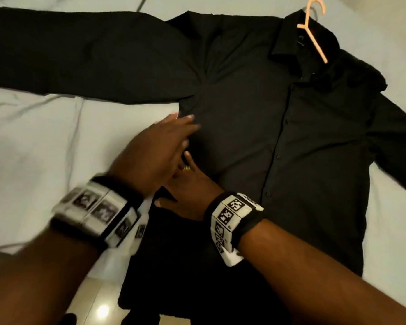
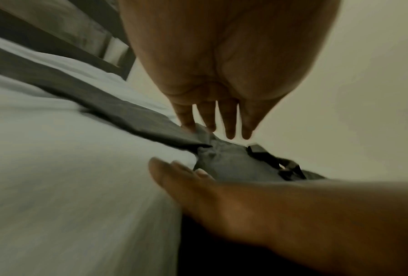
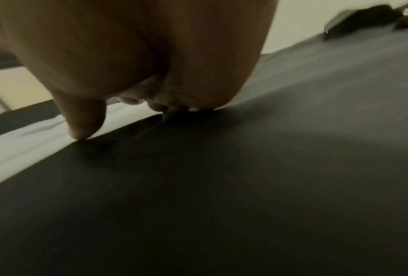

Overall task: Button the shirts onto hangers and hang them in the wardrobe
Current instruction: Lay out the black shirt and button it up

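Observation:
A black shirt [image 1: 256, 137] lies face up on the bed, its front placket closed, its sleeves spread out to both sides. A peach hanger [image 1: 313, 31] sits inside it, hook poking out past the collar. My left hand [image 1: 183, 130] is blurred, fingers straight, over the shirt's side seam below the armpit; the left wrist view shows its fingertips [image 2: 230, 134] just above the fabric. My right hand [image 1: 190, 186] lies partly under it, resting flat on the shirt's lower side with a ring on one finger. In the right wrist view the thumb and fingertips [image 3: 155, 107] press the dark cloth [image 3: 221, 186].
White bedding [image 1: 45, 148] surrounds the shirt. The shirt's hem hangs over the bed's near edge, above a glossy tiled floor [image 1: 99, 301]. A dark bed frame [image 2: 56, 37] shows at the far side in the left wrist view.

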